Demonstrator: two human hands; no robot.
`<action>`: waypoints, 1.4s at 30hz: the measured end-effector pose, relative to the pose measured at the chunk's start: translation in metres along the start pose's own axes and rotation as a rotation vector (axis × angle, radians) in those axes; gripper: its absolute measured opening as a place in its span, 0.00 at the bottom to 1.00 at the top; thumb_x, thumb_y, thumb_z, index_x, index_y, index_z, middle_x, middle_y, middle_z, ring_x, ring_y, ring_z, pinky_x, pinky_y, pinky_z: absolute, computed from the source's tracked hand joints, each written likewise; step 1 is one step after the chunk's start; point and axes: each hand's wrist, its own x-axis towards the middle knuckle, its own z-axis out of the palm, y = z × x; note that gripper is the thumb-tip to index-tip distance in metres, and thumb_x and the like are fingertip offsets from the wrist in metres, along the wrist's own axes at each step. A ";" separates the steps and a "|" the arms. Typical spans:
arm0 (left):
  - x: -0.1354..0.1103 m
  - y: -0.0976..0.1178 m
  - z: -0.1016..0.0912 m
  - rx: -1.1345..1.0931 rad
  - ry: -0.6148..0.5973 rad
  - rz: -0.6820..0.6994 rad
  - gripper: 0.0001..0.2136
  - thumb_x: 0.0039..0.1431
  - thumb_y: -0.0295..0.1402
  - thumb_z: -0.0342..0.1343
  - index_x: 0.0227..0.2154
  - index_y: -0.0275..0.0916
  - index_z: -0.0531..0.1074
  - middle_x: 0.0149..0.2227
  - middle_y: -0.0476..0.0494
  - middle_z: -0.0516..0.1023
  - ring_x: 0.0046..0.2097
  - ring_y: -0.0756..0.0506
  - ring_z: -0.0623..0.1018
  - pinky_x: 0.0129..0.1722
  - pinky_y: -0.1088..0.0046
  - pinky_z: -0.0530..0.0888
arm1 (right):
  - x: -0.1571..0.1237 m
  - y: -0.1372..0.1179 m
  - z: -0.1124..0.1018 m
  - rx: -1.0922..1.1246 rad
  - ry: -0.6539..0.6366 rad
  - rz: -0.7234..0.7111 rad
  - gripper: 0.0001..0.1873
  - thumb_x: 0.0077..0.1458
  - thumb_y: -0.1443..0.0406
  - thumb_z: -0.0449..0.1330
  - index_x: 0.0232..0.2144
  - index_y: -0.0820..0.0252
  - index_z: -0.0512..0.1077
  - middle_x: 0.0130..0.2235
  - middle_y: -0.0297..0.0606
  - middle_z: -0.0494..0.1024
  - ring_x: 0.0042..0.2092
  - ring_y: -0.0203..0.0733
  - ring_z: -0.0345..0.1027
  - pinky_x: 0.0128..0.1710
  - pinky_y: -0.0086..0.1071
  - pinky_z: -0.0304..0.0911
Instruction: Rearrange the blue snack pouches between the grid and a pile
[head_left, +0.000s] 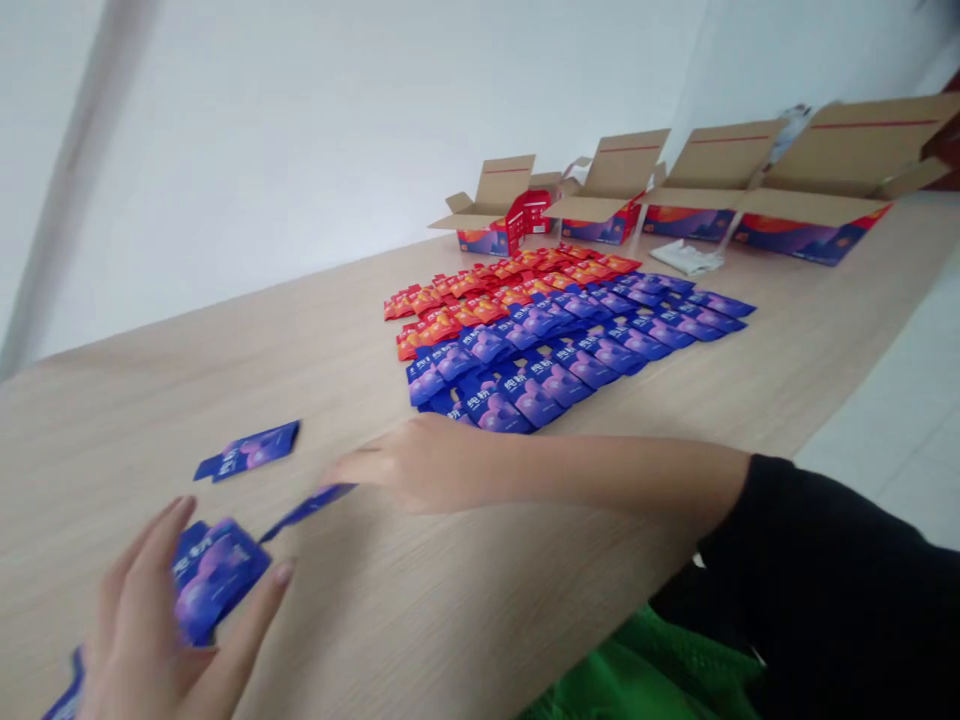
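Packets are what both hands are busy with. The left hand (150,620) is near, at the left, and its fingers are spread wide around a small stack of blue packets (214,575), with the thumb on one side and the other fingers on the far side. The right hand (409,465) reaches across to the left in a black sleeve (825,570). Its fingertips look pinched on the end of one blue packet (307,508), but it is blurry, so the grip is hard to see. That packet hangs just above the wooden table (300,330), between the two hands.

A little farther off, a lone blue packet (249,451) lies flat on the table. To the right and farther away are rows of blue packets (570,350), with rows of orange packets (495,285) behind them. Open cardboard boxes (750,190) stand at the far edge. Something green (652,680) shows near, at the bottom.

The step in hand looks like setting blue packets down one at a time. The next move would need a flat, gentle drop beside the lone one, and a firm hold on the stack so that it does not slip.
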 end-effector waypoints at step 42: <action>0.131 0.356 0.271 -0.030 -0.564 0.657 0.16 0.64 0.33 0.49 0.52 0.33 0.71 0.54 0.33 0.73 0.55 0.35 0.72 0.57 0.53 0.71 | -0.321 0.204 -0.048 -0.505 0.318 0.482 0.21 0.60 0.76 0.51 0.52 0.62 0.73 0.54 0.45 0.76 0.54 0.47 0.70 0.49 0.39 0.69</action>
